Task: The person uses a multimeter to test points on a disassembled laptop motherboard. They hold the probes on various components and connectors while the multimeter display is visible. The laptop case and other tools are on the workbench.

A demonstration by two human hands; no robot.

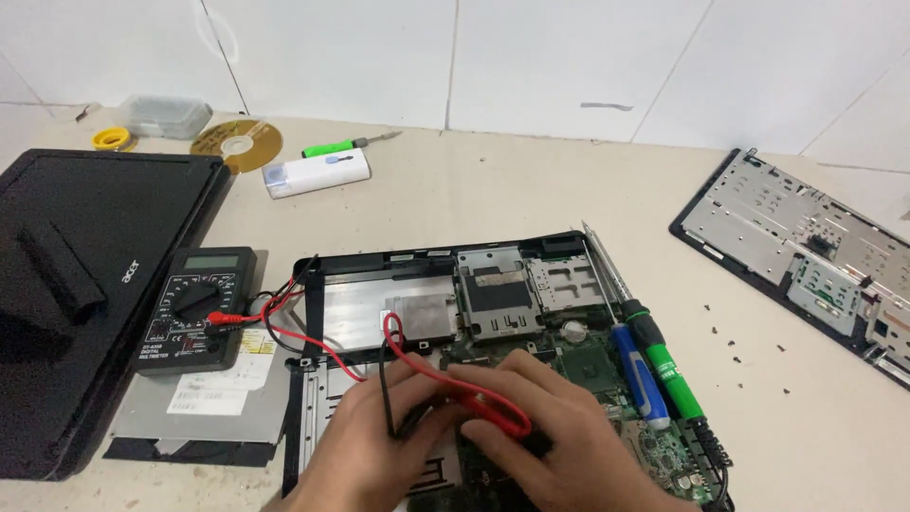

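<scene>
An opened laptop base (493,294) lies in front of me with its green circuit board (592,365) and metal slots showing. Over the board's lower middle, my left hand (365,446) is shut on a black probe (409,417). My right hand (550,436) is shut on a red probe (493,408). The two hands touch each other. Red and black leads (313,341) run left to a black multimeter (194,308). The probe tips are hidden under my fingers.
A green-handled and a blue-handled screwdriver (654,365) lie on the base's right side. A black laptop lid (76,275) is at left, a keyboard frame (806,256) at right. Loose screws (735,346) dot the table. A disc (237,144), white box (318,173) sit behind.
</scene>
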